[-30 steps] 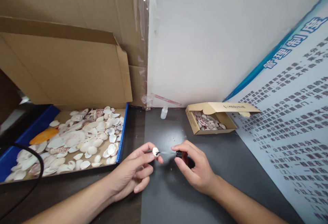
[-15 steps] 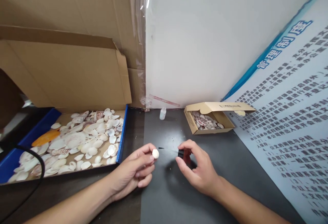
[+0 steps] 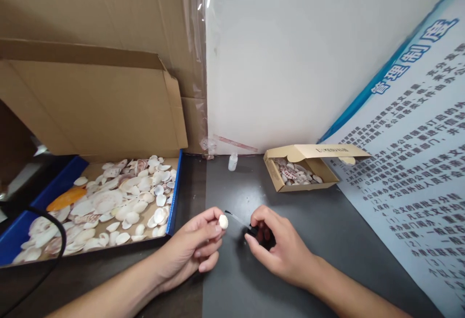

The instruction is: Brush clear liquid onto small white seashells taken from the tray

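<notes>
My left hand (image 3: 201, 243) pinches a small white ribbed seashell (image 3: 223, 221) between thumb and fingertips. A brush with a black cap (image 3: 253, 230) is gripped in my right hand (image 3: 278, 245), its clear stem pointing left and its dark bristle tip lying close to the shell; whether the tip touches the shell I cannot tell. Behind both hands a small clear bottle (image 3: 233, 162) stands upright without a cap on the dark table mat (image 3: 232, 294).
To the left, a blue-edged cardboard box (image 3: 175, 192) holds many shells, including an orange one (image 3: 67, 198). A smaller cardboard box (image 3: 308, 188) with shells sits at the back right. A black cable (image 3: 60, 226) crosses the left side. A printed poster (image 3: 410, 129) leans at right.
The brush has tilted, with its cap end lower and further left, and its tip is nearer the shell. The shell has turned slightly in my left hand, and the view has shifted a little.
</notes>
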A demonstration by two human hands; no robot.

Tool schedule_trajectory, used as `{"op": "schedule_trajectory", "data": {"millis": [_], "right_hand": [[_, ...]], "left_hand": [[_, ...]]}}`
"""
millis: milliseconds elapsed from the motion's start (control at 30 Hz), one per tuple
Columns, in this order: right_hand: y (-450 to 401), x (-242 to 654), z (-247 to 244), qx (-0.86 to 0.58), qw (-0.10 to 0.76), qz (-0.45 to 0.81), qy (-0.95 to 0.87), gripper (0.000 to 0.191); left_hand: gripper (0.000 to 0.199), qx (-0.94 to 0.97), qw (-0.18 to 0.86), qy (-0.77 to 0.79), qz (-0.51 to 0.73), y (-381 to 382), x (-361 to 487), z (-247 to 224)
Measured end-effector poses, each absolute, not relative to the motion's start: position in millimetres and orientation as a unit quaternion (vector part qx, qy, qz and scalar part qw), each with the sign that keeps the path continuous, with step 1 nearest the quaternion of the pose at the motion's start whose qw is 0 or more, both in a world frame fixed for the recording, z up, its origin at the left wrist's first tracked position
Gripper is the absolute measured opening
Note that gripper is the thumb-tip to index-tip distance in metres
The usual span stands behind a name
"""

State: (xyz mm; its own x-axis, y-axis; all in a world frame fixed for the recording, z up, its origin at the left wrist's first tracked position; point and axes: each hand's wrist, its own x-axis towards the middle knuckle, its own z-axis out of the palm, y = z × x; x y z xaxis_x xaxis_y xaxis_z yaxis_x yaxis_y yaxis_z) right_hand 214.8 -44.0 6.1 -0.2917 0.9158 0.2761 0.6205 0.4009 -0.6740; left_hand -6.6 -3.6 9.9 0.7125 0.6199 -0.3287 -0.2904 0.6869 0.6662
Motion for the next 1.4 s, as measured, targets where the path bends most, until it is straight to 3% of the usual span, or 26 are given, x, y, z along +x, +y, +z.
{"op": "schedule_trajectory", "data": {"millis": [267, 600, 1033, 1400], "right_hand": [[-47.0, 212.5, 7.8, -0.428, 0.338, 0.229, -0.806, 0.016], [-51.1, 213.4, 7.2, -0.418, 0.374, 0.196, -0.804, 0.02], [-52.4, 214.6, 11.6, -0.428, 0.351, 0.123, -0.823, 0.023], [-57.5, 213.2, 20.5, -0.395, 0.401, 0.097, -0.821, 0.028]], "left_hand": [[0.015, 0.299, 0.876, 0.268, 0.265, -1.8, -4.7, 9.7], [0.017, 0.315, 0.871, 0.271, 0.262, -4.8, -6.2, 9.9], [0.025, 0.332, 0.868, 0.271, 0.253, -5.2, -4.7, 7.2], [0.031, 0.382, 0.849, 0.263, 0.255, -8.2, -0.7, 3.5]]}}
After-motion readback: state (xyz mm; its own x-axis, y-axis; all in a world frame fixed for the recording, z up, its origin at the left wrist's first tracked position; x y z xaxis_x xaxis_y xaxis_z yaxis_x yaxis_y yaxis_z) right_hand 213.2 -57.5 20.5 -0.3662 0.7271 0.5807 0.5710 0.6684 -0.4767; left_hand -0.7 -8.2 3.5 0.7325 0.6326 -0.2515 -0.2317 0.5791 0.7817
